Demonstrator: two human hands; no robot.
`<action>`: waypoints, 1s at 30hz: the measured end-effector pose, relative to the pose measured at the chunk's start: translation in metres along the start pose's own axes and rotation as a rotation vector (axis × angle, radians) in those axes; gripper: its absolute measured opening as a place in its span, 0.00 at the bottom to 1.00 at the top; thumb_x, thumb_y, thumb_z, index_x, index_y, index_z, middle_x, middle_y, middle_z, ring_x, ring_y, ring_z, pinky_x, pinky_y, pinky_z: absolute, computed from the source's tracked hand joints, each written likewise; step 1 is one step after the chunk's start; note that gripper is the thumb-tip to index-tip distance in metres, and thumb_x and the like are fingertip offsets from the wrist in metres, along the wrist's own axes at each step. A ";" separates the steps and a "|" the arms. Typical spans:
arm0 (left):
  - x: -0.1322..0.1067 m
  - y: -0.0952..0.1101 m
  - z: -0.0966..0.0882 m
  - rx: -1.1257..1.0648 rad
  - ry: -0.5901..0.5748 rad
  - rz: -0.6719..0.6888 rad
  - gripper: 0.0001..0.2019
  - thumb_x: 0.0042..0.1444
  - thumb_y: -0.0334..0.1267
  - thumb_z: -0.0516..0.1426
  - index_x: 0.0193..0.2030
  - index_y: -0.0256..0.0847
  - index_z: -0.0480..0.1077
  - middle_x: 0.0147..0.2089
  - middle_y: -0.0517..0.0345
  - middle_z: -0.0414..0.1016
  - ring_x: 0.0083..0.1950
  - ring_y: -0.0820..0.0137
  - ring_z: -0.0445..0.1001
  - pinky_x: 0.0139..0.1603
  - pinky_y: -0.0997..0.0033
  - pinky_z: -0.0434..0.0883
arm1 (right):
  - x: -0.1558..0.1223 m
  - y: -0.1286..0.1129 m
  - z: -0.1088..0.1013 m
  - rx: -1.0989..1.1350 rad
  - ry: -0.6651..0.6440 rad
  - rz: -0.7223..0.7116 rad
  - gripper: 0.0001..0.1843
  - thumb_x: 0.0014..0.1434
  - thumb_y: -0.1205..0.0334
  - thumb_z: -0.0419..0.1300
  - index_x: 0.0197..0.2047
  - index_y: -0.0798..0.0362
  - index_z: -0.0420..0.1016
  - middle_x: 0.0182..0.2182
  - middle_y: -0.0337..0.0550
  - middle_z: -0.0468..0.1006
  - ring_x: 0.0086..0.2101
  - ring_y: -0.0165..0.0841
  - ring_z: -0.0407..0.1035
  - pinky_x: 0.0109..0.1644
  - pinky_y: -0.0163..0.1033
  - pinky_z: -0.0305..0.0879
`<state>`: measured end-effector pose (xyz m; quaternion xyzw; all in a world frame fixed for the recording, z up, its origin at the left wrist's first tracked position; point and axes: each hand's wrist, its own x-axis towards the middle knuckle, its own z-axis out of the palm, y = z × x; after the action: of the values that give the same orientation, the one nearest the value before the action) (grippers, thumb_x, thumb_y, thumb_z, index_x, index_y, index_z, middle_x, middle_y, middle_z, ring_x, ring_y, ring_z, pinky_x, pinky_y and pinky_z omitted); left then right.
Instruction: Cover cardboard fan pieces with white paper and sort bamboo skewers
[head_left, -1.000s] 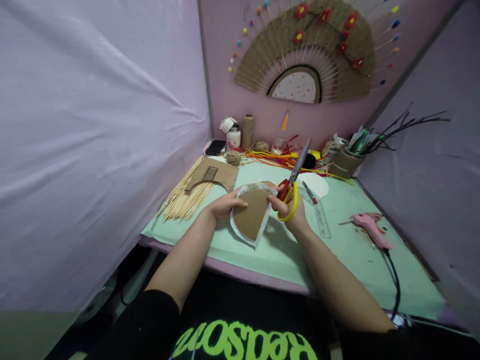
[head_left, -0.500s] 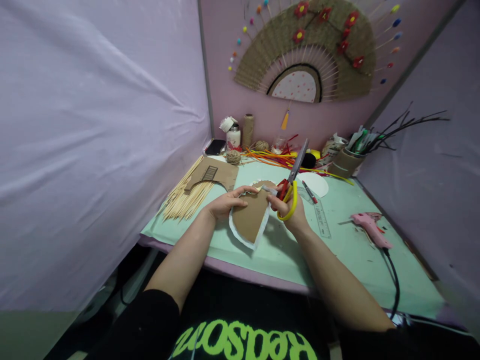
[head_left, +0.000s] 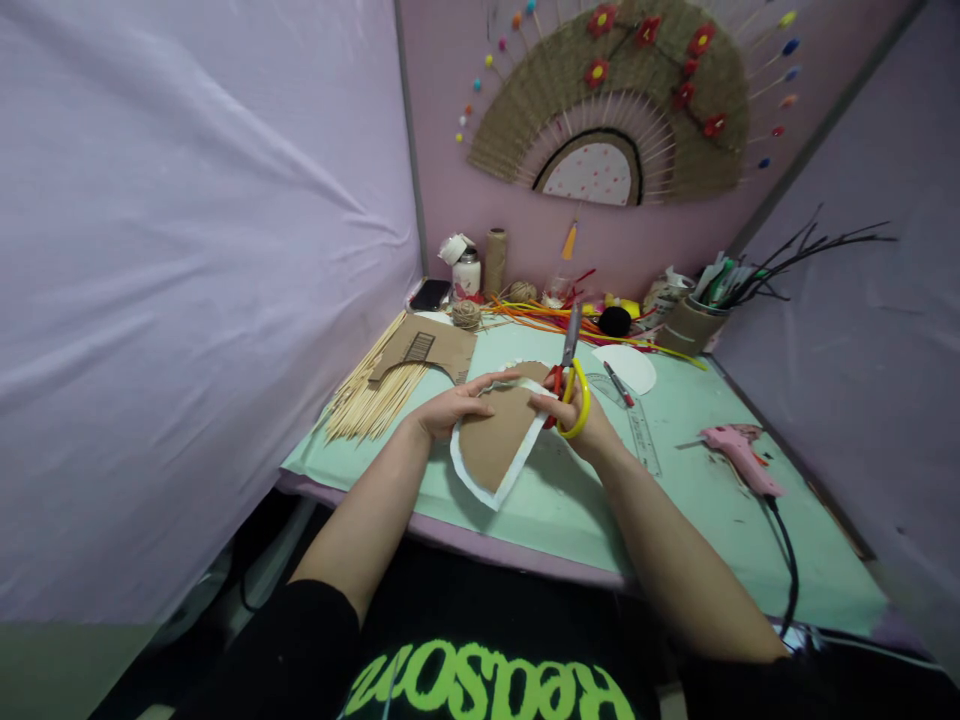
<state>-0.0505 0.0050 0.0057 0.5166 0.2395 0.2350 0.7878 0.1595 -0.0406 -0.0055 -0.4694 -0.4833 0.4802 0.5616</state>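
Left hand point(head_left: 450, 408): closed on the upper left edge of the card point(head_left: 495, 440), thumb laid on top.
Right hand point(head_left: 577, 425): closed through the yellow loop of the scissors point(head_left: 568, 385); fingertips are seen touching the card's upper right edge.
Card: a brown wedge with a white border, held between both hands just above the table point(head_left: 675, 500), point turned toward the person.
Scissors: blades are pointed up and away from the person (whether they are fully shut cannot be told).
Skewers point(head_left: 375, 395): spread in a pale bundle to the left of the left hand, near it.
Ruler point(head_left: 645, 440): laid flat just right of the right hand.
Glue gun point(head_left: 739, 455): pink, laid on the table well right of the hands, black cord trailing toward the near edge.
Fan point(head_left: 622, 100): mounted on the back wall, red flowers noted on it.
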 end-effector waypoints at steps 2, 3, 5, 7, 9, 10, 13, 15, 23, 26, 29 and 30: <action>0.001 0.002 -0.001 -0.048 0.055 0.042 0.40 0.45 0.33 0.62 0.67 0.50 0.58 0.53 0.54 0.76 0.45 0.64 0.77 0.48 0.67 0.70 | 0.001 0.000 0.001 0.082 0.023 0.059 0.25 0.36 0.56 0.73 0.33 0.52 0.64 0.23 0.29 0.67 0.20 0.25 0.62 0.20 0.31 0.58; 0.002 0.002 -0.002 -0.105 0.080 0.079 0.38 0.46 0.37 0.62 0.67 0.47 0.59 0.53 0.53 0.76 0.46 0.62 0.77 0.50 0.64 0.69 | 0.002 0.000 0.002 0.133 0.061 0.071 0.25 0.34 0.58 0.73 0.32 0.52 0.64 0.22 0.29 0.67 0.20 0.25 0.62 0.20 0.31 0.58; 0.004 0.004 -0.004 -0.254 0.106 0.175 0.34 0.49 0.46 0.60 0.63 0.40 0.64 0.53 0.49 0.76 0.51 0.56 0.76 0.54 0.59 0.68 | 0.004 -0.002 0.003 0.247 0.159 0.070 0.26 0.32 0.59 0.74 0.30 0.52 0.63 0.22 0.29 0.67 0.21 0.25 0.63 0.20 0.31 0.60; 0.005 0.003 -0.005 -0.354 0.094 0.253 0.31 0.49 0.47 0.60 0.59 0.35 0.68 0.54 0.45 0.76 0.55 0.51 0.73 0.59 0.54 0.66 | 0.006 -0.004 0.003 0.358 0.234 0.063 0.27 0.30 0.60 0.74 0.30 0.51 0.62 0.22 0.28 0.67 0.21 0.24 0.64 0.21 0.31 0.63; 0.007 -0.001 -0.002 -0.347 0.070 0.280 0.28 0.46 0.37 0.63 0.57 0.37 0.70 0.55 0.45 0.75 0.58 0.51 0.71 0.61 0.52 0.64 | 0.007 -0.006 0.003 0.439 0.269 0.052 0.28 0.30 0.61 0.74 0.30 0.51 0.61 0.21 0.27 0.67 0.20 0.24 0.64 0.23 0.31 0.65; 0.008 -0.004 0.000 -0.315 0.050 0.272 0.30 0.44 0.31 0.64 0.58 0.39 0.69 0.56 0.46 0.75 0.60 0.52 0.70 0.62 0.51 0.63 | 0.008 -0.006 0.003 0.465 0.281 0.043 0.29 0.30 0.61 0.75 0.30 0.51 0.60 0.21 0.27 0.67 0.21 0.24 0.64 0.24 0.31 0.65; 0.015 -0.017 0.013 -0.213 0.022 0.209 0.43 0.37 0.18 0.65 0.61 0.50 0.66 0.60 0.49 0.72 0.64 0.54 0.65 0.64 0.49 0.61 | 0.007 -0.001 0.008 0.470 0.308 0.007 0.28 0.32 0.60 0.74 0.31 0.51 0.59 0.22 0.28 0.67 0.23 0.25 0.67 0.26 0.32 0.68; 0.023 -0.025 0.022 -0.214 0.108 0.206 0.41 0.38 0.19 0.66 0.60 0.52 0.67 0.59 0.50 0.73 0.64 0.55 0.66 0.64 0.51 0.60 | 0.005 0.004 0.014 0.423 0.299 -0.019 0.27 0.34 0.58 0.73 0.31 0.50 0.60 0.24 0.29 0.69 0.25 0.27 0.68 0.28 0.34 0.68; 0.032 -0.012 0.015 -0.573 0.392 0.397 0.17 0.59 0.38 0.56 0.54 0.36 0.71 0.45 0.46 0.80 0.50 0.61 0.77 0.58 0.56 0.69 | -0.004 0.010 0.024 0.059 0.031 0.130 0.25 0.45 0.44 0.67 0.35 0.51 0.64 0.28 0.36 0.71 0.24 0.27 0.67 0.23 0.32 0.62; 0.025 0.000 0.006 -0.638 0.446 0.487 0.18 0.62 0.41 0.53 0.56 0.35 0.69 0.46 0.44 0.80 0.51 0.62 0.77 0.58 0.57 0.69 | -0.008 0.012 0.024 -0.077 -0.095 0.186 0.26 0.52 0.35 0.58 0.36 0.52 0.64 0.26 0.37 0.70 0.19 0.25 0.62 0.20 0.32 0.59; 0.024 0.009 0.005 -0.674 0.507 0.576 0.19 0.62 0.42 0.55 0.57 0.38 0.68 0.48 0.46 0.79 0.51 0.63 0.77 0.58 0.58 0.69 | -0.011 0.018 0.026 -0.163 -0.174 0.189 0.28 0.54 0.33 0.55 0.37 0.51 0.63 0.22 0.33 0.65 0.18 0.24 0.59 0.20 0.32 0.57; 0.026 0.012 0.007 -0.679 0.526 0.601 0.18 0.61 0.42 0.56 0.57 0.39 0.68 0.49 0.47 0.79 0.50 0.63 0.77 0.58 0.58 0.70 | -0.012 0.019 0.027 -0.174 -0.181 0.189 0.28 0.54 0.33 0.55 0.37 0.51 0.63 0.22 0.32 0.64 0.18 0.25 0.59 0.20 0.32 0.57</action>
<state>-0.0275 0.0204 0.0156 0.2015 0.1808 0.6368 0.7220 0.1301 -0.0488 -0.0229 -0.5144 -0.5253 0.5276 0.4255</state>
